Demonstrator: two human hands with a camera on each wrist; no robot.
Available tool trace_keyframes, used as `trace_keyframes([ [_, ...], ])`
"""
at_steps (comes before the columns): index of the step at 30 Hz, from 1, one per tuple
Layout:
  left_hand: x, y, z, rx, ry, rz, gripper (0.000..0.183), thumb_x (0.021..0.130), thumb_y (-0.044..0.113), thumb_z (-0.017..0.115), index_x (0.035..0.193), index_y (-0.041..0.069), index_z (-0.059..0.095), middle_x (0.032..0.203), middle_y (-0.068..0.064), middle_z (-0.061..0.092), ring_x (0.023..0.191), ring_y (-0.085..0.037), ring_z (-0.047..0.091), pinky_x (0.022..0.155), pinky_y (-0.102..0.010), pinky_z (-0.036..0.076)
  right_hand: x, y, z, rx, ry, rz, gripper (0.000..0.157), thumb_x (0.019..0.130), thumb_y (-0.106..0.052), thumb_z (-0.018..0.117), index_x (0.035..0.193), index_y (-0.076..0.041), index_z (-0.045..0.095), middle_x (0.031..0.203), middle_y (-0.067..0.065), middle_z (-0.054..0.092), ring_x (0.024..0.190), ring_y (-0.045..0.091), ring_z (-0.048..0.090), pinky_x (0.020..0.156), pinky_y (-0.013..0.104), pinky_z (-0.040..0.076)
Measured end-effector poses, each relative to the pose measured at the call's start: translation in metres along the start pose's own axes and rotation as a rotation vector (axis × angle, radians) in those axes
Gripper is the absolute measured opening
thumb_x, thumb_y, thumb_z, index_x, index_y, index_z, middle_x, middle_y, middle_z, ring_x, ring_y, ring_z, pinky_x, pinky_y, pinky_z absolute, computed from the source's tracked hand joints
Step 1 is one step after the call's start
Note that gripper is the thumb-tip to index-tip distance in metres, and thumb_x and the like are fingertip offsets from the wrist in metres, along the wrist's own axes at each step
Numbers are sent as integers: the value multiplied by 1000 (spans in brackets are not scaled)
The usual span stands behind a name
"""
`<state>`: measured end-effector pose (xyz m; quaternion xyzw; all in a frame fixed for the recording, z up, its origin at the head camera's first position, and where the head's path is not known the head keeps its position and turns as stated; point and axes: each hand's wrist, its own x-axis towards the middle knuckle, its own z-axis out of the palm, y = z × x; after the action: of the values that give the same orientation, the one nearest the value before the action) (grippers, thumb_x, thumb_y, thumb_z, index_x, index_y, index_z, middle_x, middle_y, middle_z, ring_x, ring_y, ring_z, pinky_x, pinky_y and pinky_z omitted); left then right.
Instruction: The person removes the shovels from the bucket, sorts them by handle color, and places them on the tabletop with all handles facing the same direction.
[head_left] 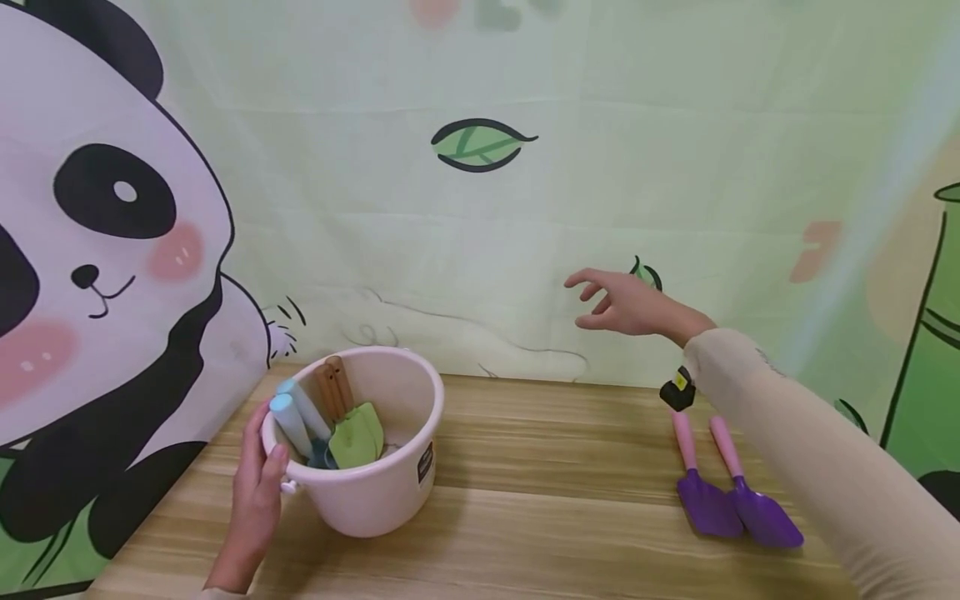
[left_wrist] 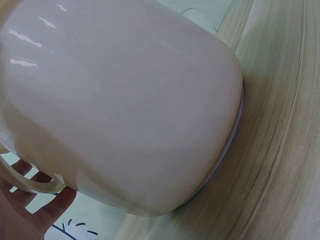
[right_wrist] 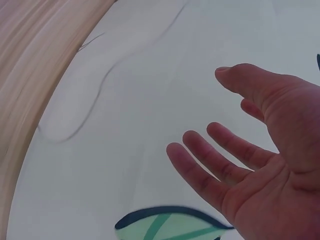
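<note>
A pale pink bucket point(head_left: 367, 500) stands at the left of the wooden table. My left hand point(head_left: 255, 487) grips its left side, thumb at the rim; in the left wrist view its fingers point(left_wrist: 59, 206) curl by the bucket's handle point(left_wrist: 30, 185). Inside the bucket lean green-bladed trowels point(head_left: 356, 437) with brown handles, beside tools with light blue handles point(head_left: 291, 423) whose blades are mostly hidden. Held up in the air to the right of the bucket, my right hand point(head_left: 630, 302) has its fingers spread and nothing in it, as the right wrist view confirms.
Two small shovels with purple blades point(head_left: 708, 504) and pink handles lie on the table point(head_left: 540, 533) at the right, below my right forearm. Behind the table hangs a pale green cloth point(head_left: 375, 208) printed with a panda. A black wrist camera point(head_left: 678, 392) sits under my right wrist.
</note>
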<state>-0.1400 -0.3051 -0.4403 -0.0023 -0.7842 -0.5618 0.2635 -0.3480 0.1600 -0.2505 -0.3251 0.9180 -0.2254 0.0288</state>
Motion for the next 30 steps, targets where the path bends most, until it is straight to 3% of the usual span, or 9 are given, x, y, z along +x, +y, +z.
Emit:
trace_keyframes([
  [10, 0, -1, 1, -18, 5, 4, 56, 109, 20, 39, 163, 24, 24, 157, -1, 33, 134, -8, 37, 101, -12, 37, 23, -25, 6, 3, 9, -50, 60, 95, -21, 73, 149, -14, 47, 136, 20, 59, 111, 31, 68, 92, 50, 55],
  [20, 1, -1, 0, -6, -2, 0, 56, 109, 23, 39, 163, 26, 23, 159, -3, 32, 137, -16, 38, 102, -15, 38, 40, -49, 11, 39, 8, -103, 57, 94, -22, 75, 146, -22, 51, 134, 10, 60, 109, 26, 68, 93, 46, 55],
  [30, 1, 2, 0, -17, 2, 9, 56, 109, 22, 39, 163, 24, 24, 158, -1, 33, 135, -13, 39, 101, -13, 37, 60, -76, 19, 54, -11, -147, 57, 94, -24, 74, 147, -21, 51, 135, 9, 60, 108, 26, 69, 93, 43, 56],
])
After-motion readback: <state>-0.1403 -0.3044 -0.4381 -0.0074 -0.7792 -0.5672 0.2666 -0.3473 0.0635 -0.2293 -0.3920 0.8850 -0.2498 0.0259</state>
